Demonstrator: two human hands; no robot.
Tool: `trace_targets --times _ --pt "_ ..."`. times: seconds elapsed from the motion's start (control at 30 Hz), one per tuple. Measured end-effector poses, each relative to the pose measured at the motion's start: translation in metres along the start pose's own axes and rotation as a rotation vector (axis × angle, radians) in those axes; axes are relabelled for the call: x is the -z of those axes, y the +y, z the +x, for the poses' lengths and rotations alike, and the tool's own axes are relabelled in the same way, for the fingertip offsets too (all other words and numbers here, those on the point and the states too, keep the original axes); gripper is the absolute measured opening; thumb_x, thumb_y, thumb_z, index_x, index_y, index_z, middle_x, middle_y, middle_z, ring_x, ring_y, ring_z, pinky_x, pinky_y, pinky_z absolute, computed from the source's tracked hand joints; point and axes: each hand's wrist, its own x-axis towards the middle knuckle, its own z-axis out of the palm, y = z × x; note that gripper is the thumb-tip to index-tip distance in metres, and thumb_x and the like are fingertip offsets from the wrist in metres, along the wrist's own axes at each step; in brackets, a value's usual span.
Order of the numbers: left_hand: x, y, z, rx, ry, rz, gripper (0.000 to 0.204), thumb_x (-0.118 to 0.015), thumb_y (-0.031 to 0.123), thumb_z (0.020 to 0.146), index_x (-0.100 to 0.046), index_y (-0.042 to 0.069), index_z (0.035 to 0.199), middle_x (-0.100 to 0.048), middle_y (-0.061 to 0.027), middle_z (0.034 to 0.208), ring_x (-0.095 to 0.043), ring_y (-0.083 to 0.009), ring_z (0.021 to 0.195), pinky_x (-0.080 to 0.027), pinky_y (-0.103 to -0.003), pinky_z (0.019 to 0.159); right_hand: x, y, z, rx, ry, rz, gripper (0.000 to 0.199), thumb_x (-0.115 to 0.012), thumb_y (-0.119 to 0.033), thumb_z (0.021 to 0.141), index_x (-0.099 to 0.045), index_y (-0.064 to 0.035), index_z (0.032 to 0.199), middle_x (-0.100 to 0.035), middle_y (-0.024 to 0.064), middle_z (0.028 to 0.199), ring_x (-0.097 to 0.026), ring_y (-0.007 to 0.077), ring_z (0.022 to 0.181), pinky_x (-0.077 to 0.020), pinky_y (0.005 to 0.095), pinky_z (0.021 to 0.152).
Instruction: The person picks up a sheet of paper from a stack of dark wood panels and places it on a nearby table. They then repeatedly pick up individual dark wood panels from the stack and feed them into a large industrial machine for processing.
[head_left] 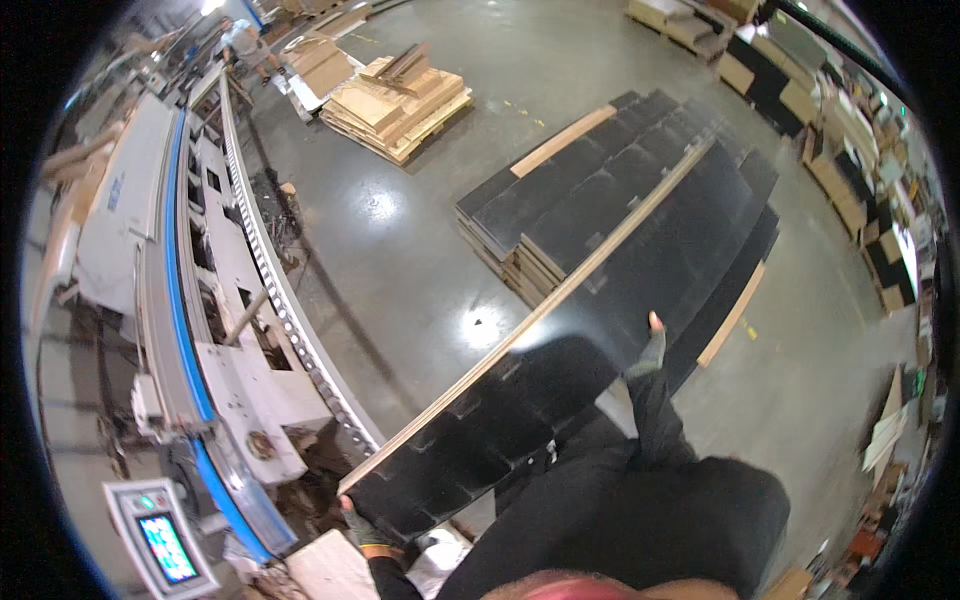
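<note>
A long black board (480, 425) with a pale wood edge lies across in front of me, running from the lower left up toward the far right. My left hand (368, 535), in a fingerless glove, is closed round its near left end. On the board's right long edge is my right hand (652, 350), also gloved, with its thumb over the black face; the other fingers are hidden underneath. The far part of the board rests over a stack of similar black panels (560, 185), while the near end reaches toward the machine (250, 400) on the left.
Along the machine run a blue strip (185, 300) and a roller rail (265, 255). A control panel (165, 545) with a lit screen stands at lower left. Farther off are a pallet of pale boards (390, 110), another person (243, 42), and stacked panels (850, 160) on the right.
</note>
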Motion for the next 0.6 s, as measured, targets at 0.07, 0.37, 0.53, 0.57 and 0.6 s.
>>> trace_targets --times 0.07,0.37,0.53,0.57,0.6 --pt "0.071 0.000 0.046 -0.002 0.098 -0.027 0.085 -0.059 0.071 0.085 -0.052 0.006 0.138 -0.057 -0.0138 0.137 -0.056 -0.0342 0.118 -0.045 -0.049 0.103 -0.029 0.030 0.053 -0.073 0.083 -0.014 0.060 -0.071 -0.037 0.083 -0.057 0.0001 0.127 -0.065 0.0174 0.121 -0.062 0.0349 0.110 -0.0511 0.0478 0.098" --pt "-0.001 0.101 0.134 0.013 0.208 0.055 0.090 -0.061 0.071 0.083 -0.049 0.002 0.140 -0.052 -0.0163 0.142 -0.052 -0.0360 0.123 -0.041 -0.048 0.108 -0.149 0.157 0.196 -0.245 0.142 -0.076 0.082 -0.074 -0.037 0.079 -0.042 0.0002 0.144 -0.047 0.0245 0.143 -0.052 0.0415 0.123 -0.0439 0.0561 0.102" --pt "-0.020 0.167 0.245 0.071 0.198 0.113 0.090 -0.061 0.071 0.083 -0.049 0.002 0.140 -0.051 -0.0164 0.142 -0.051 -0.0361 0.124 -0.041 -0.048 0.108 -0.193 0.221 0.271 -0.272 0.207 -0.122 0.090 -0.074 -0.040 0.077 -0.036 -0.0014 0.149 -0.042 0.0254 0.147 -0.047 0.0413 0.129 -0.0404 0.0556 0.107" --pt "-0.024 0.176 0.260 0.085 0.195 0.130 0.091 -0.061 0.071 0.083 -0.049 0.002 0.140 -0.051 -0.0164 0.143 -0.051 -0.0361 0.124 -0.041 -0.049 0.108 -0.189 0.231 0.285 -0.291 0.183 -0.072 0.089 -0.073 -0.040 0.078 -0.035 -0.0012 0.149 -0.042 0.0258 0.147 -0.047 0.0416 0.129 -0.0407 0.0557 0.106" --pt "-0.028 0.192 0.273 0.089 0.195 0.144 0.091 -0.061 0.071 0.083 -0.049 0.002 0.140 -0.051 -0.0164 0.143 -0.051 -0.0362 0.124 -0.040 -0.049 0.108 -0.188 0.243 0.303 -0.312 0.153 -0.013 0.089 -0.073 -0.039 0.078 -0.035 -0.0010 0.149 -0.042 0.0262 0.146 -0.047 0.0418 0.129 -0.0411 0.0558 0.106"
